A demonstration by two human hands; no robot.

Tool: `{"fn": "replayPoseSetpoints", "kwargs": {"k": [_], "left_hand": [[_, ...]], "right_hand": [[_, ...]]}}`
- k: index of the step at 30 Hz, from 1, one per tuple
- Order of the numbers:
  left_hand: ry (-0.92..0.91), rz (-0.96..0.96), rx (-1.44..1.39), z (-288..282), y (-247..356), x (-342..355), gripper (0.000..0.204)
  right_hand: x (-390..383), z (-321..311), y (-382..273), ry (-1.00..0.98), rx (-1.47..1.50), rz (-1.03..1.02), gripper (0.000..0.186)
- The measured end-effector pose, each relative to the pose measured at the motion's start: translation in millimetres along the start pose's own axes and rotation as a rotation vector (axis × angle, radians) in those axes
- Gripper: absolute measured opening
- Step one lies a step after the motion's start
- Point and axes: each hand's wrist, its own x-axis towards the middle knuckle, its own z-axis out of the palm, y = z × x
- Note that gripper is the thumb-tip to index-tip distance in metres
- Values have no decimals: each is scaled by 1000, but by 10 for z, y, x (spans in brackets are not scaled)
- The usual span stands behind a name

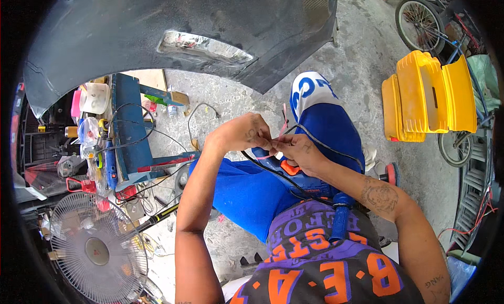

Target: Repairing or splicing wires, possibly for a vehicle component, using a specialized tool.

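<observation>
My left hand (pixel 244 133) and my right hand (pixel 302 151) meet above my lap, fingertips pinched together. A thin pink strip (pixel 285 120) passes through both sets of fingers, one end sticking up and another hanging below. Right beside it, a black power cord (pixel 315 137) loops over my thigh and runs under my hands. Across my lap lies a blue power tool (pixel 315 187) with an orange part, partly covered by my right hand and forearm. A ribbed blue handle (pixel 341 220) points toward my body. A round red-and-black pad (pixel 392 175) shows beyond my right forearm.
A large dark vehicle panel (pixel 210 20) with a sanded patch spans the far side. Left are a blue bench (pixel 128 131), cluttered tools and cords, and a standing fan (pixel 97 251). On the right stand yellow plastic pieces (pixel 420 97), bicycle wheels (pixel 420 23) and a ladder (pixel 472 183).
</observation>
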Motion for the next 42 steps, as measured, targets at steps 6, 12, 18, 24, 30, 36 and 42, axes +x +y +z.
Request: {"fn": "replayPoseSetpoints", "kwargs": {"k": [6,12,18,24,30,36,42], "left_hand": [[41,-31,-100,18,-97,14,22],[64,34,-78,22,-141,28,20],[167,8,-37,94,-124,-33,17],[247,64,-158,162,-86,-84,11],[318,151,-207,252,-189,-91,8],[383,142,-187,255,-85,-110,13],[551,250,-134,337,-111,-101,16]], "right_hand": [[-47,37,-69,42,-74,-78,24],[-34,7,-72,45,-64,-86,23],[-22,-5,-80,8,18,-82,23],[-43,-4,-136,-7,146,-36,21],[-29,-7,-142,-24,222,15,19],[2,-69,-129,-61,392,134,10],[29,-65,-122,-142,446,235,14]]}}
